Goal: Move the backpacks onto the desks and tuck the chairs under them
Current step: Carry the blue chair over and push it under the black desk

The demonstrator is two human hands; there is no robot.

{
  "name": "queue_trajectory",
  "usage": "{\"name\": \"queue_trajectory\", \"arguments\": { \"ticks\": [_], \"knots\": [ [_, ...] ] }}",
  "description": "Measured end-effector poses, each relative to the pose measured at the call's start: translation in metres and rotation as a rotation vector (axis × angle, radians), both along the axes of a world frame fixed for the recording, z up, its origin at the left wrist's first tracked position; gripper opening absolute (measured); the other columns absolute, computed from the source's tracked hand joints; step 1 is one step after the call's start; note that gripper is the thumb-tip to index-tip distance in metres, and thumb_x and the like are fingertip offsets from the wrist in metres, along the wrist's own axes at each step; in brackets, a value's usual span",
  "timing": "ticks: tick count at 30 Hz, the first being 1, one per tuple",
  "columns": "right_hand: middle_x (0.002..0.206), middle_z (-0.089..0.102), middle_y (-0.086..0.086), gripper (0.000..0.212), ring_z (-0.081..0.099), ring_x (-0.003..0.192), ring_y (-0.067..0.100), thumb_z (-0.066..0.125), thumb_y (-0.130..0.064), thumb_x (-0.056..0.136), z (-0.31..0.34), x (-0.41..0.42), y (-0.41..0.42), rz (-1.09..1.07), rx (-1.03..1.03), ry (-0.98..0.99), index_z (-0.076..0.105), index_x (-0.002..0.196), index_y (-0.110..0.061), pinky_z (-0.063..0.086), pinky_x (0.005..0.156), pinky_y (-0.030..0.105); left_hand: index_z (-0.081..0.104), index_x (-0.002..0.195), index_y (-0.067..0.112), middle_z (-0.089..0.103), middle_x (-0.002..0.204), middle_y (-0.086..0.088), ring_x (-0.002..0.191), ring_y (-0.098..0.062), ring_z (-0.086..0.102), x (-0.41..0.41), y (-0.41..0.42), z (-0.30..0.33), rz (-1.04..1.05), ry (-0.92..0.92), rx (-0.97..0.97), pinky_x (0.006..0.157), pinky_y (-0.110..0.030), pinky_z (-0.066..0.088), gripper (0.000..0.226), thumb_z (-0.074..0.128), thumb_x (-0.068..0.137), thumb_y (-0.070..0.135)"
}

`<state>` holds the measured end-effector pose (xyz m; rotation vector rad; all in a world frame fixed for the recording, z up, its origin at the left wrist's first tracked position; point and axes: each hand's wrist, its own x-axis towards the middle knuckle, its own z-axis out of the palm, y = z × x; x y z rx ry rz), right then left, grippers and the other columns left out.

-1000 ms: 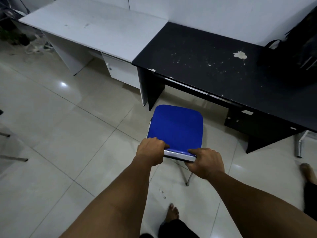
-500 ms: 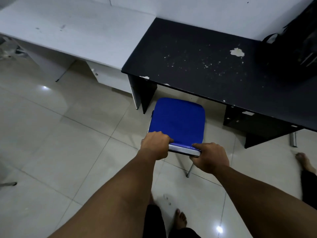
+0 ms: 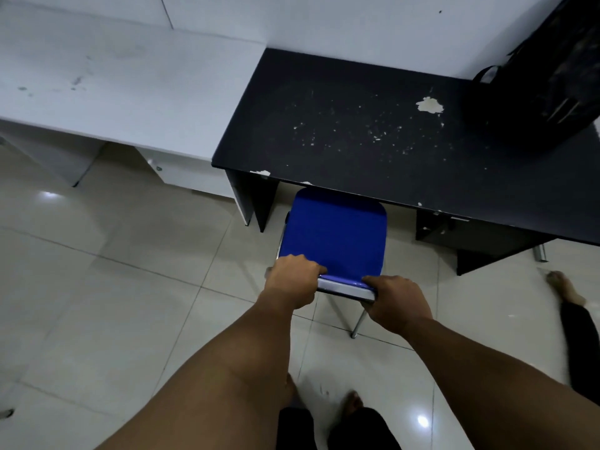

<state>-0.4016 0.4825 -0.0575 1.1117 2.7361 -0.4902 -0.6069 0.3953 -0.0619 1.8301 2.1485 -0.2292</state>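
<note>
The blue chair [image 3: 336,237] stands on the tiled floor [image 3: 113,287] in front of the black worktop [image 3: 373,134], its far edge just under the worktop's front lip, most of the seat out in the open. Both hands hold its near edge: the left hand [image 3: 292,280] at the left corner, the right hand [image 3: 397,302] at the right corner. The fingers [image 3: 303,261] of the left hand are curled over the top and pressed onto the blue cushion; those of the right hand wrap round the rim with the thumb lying along the top. One chrome leg [image 3: 358,323] shows below the right hand.

At the far right of the black worktop, against the wall, sits a black backpack [image 3: 552,79]; whether it is zipped I cannot tell. A pale patch of chipped surface [image 3: 429,104] lies just beside it. A white worktop [image 3: 123,86] adjoins the black one on the left, carrying nothing but scuff marks.

Compared with half a second ago, the chair has gone forward: its far edge then stood clear of the worktop's lip, and now slips beneath it. The grip is unchanged. The person's bare feet [image 3: 352,401] have stepped closer behind it.
</note>
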Motion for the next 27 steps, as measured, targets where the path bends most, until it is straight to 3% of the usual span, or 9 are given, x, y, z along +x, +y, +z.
{"name": "queue_trajectory", "arguments": {
  "ticks": [4, 15, 27],
  "knots": [
    [0.090, 0.073, -0.007, 0.023, 0.065, 0.078, 0.015, 0.063, -0.035, 0.087, 0.001, -0.004, 0.010, 0.027, 0.000, -0.027, 0.067, 0.108, -0.031, 0.053, 0.071, 0.027, 0.053, 0.134, 0.034, 0.068, 0.103, -0.001, 0.090, -0.021, 0.063, 0.001, 0.007, 0.003, -0.009, 0.026, 0.030, 0.074, -0.031, 0.047, 0.041, 0.056, 0.094, 0.026],
    [0.089, 0.070, -0.005, 0.025, 0.063, 0.079, 0.018, 0.058, -0.035, 0.087, 0.006, -0.013, 0.066, 0.109, 0.009, -0.116, 0.062, 0.112, -0.031, 0.055, 0.074, 0.037, 0.055, 0.133, 0.033, 0.069, 0.102, -0.001, 0.091, -0.022, 0.064, 0.003, 0.047, 0.009, 0.067, 0.022, 0.047, 0.074, -0.031, 0.048, 0.041, 0.058, 0.093, 0.022],
    [0.088, 0.070, -0.005, 0.021, 0.063, 0.079, 0.015, 0.061, -0.033, 0.091, 0.008, -0.034, 0.124, 0.076, 0.040, -0.090, 0.064, 0.111, -0.030, 0.054, 0.070, 0.030, 0.056, 0.131, 0.033, 0.068, 0.097, 0.002, 0.083, -0.016, 0.061, -0.020, 0.112, 0.001, 0.045, 0.028, 0.094, 0.065, -0.027, 0.041, 0.039, 0.060, 0.093, 0.027]
  ]
}}
